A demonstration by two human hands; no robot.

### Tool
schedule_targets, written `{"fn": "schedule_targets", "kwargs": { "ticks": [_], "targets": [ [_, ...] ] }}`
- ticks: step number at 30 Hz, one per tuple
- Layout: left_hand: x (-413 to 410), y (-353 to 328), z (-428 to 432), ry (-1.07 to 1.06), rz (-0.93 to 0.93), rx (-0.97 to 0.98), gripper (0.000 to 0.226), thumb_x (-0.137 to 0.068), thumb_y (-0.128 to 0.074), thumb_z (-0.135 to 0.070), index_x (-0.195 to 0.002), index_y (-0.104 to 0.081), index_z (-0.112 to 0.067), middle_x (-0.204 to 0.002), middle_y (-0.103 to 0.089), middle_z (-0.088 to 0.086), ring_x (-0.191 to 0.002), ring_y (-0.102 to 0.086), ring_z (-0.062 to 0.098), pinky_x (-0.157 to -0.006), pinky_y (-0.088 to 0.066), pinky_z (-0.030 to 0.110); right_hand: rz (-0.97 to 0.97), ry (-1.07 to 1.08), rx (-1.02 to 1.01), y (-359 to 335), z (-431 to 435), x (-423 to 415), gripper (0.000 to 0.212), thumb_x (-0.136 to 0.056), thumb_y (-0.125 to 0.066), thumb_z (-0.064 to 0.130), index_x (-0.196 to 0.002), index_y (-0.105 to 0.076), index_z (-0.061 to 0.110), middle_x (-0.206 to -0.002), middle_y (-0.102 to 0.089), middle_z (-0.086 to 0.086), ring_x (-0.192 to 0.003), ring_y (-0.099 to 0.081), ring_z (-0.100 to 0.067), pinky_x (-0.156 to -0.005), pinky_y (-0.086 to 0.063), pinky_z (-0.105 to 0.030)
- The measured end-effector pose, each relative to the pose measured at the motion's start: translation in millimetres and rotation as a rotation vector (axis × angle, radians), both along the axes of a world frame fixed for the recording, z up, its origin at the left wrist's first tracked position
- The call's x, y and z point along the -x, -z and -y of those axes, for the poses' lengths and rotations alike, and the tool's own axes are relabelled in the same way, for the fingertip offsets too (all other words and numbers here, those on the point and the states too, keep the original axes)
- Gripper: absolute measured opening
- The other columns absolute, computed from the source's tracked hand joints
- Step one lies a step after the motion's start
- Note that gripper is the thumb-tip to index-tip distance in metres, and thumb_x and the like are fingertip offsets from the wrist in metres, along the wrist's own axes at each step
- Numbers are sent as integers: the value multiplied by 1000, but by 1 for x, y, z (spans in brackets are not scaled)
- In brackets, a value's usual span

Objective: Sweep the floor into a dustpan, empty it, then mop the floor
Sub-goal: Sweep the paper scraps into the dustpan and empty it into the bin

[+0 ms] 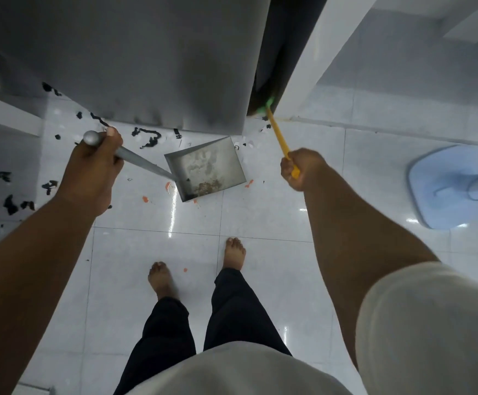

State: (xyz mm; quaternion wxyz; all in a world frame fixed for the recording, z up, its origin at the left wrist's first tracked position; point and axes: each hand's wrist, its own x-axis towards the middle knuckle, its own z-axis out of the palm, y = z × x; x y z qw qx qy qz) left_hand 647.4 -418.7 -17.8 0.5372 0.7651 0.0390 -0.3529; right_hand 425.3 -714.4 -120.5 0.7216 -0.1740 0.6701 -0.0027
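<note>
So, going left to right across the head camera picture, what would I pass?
Left hand → dustpan, which it holds by the handle → right hand, gripping a yellow broom handle → pale blue base.

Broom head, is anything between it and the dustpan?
Yes. The broom head sits in the dark gap beside the grey cabinet, whose lower corner juts between it and the dustpan. Only scraps lie on the floor past that corner.

Glossy white tile floor [135,252] w/ big grey unit [146,52], blue fan base [443,192].
</note>
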Motion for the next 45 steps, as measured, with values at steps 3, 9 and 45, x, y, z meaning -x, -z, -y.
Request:
{"fn": "schedule_targets", "kwargs": {
  "ticks": [3, 9, 45],
  "targets": [
    [0, -2, -3, 6, -7, 29, 20, -86, -64, -54, -87, -69, -34, -104, -70, -16, -113, -66, 0, -107, -46, 30, -84, -52, -5, -15, -34, 46, 11, -96, -42, 6, -87, -48, 4, -61, -46, -7, -33, -36, -12, -33, -28, -15],
    [3, -13, -14, 25, -44, 50, 16, -98, -58, -41, -88, -62, -30, -99, -62, -10, -112, -63, 9, -110, -45, 28, -179, -158, 77, -78, -87, 96, 13, -90, -44, 2, -80, -50, 4, -64, -47, -9, -34, -38, -13, -35, -28, -18],
    [-4, -53, -126, 68, 52, 18, 22, -100, -53, -40, -83, -54, -27, -72, -48, -15, -64, -53, -2, -86, -44, 12, -34, -81, -16, -72, -159, 126, 6, -99, -39, 15, -99, -40, 9, -67, -45, -2, -38, -33, -7, -33, -24, -17]
  ]
}}
